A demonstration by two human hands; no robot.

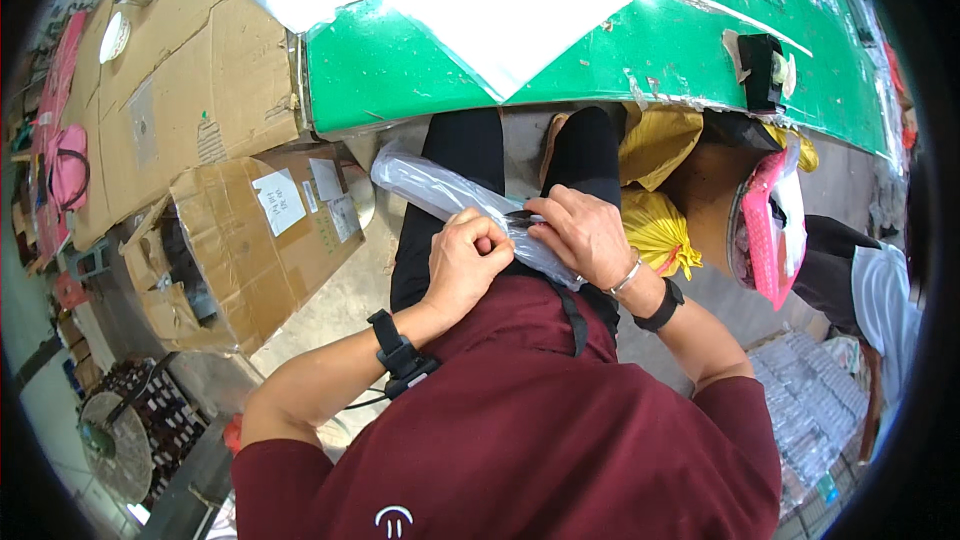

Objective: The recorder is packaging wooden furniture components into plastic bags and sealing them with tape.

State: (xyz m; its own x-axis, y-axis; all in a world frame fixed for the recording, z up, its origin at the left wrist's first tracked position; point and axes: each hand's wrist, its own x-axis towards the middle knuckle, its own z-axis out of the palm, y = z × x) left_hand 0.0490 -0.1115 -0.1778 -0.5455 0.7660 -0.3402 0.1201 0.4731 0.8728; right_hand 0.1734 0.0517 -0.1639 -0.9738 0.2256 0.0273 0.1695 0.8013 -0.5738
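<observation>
Across my lap lies a long roll of clear plastic film [440,186], slanting from upper left to lower right. My left hand [464,258] is closed in a pinch at the near side of the roll, with the thumb tucked against the fingers. Over the roll's right part, my right hand [580,233] grips a small black cutting tool [522,219] that points toward the left hand. Its exact kind is partly hidden by the fingers. Both hands are close together, a short gap between them.
Ahead is a green table [400,80] with large white sheets [500,10] overhanging its middle and a black tape dispenser [763,70]. Cardboard boxes [250,230] stand at left. Yellow bags [655,225] and a pink-lined box [765,230] sit at right, near another person's clothing [882,290].
</observation>
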